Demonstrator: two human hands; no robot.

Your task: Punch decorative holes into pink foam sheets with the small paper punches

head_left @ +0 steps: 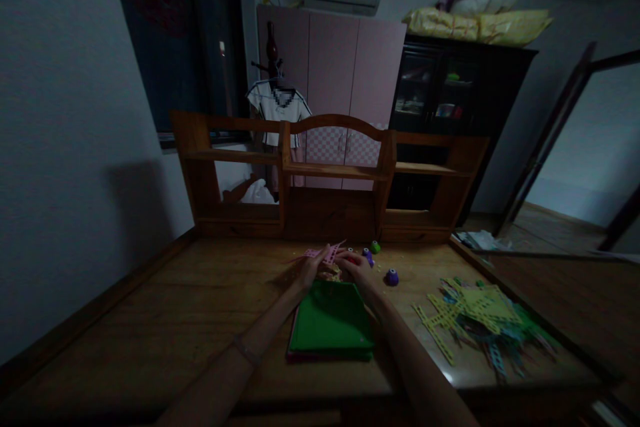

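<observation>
Both my hands meet over the far middle of the wooden desk point(165, 320). My left hand point(313, 269) is closed on a pink perforated paper strip point(327, 253) that sticks up and to the right. My right hand point(354, 265) is closed beside it, fingers touching the same pink strip and a small red thing I cannot make out. Just below both hands lies a stack of green paper sheets point(331, 320) with a pink sheet edge under it. Small yellow scraps lie between my hands.
A purple craft punch point(392, 276), another purple one point(369, 255) and a green one point(375, 247) stand right of my hands. A heap of yellow, green and blue punched strips point(477, 313) covers the desk's right side. A wooden shelf unit point(330, 173) stands at the back.
</observation>
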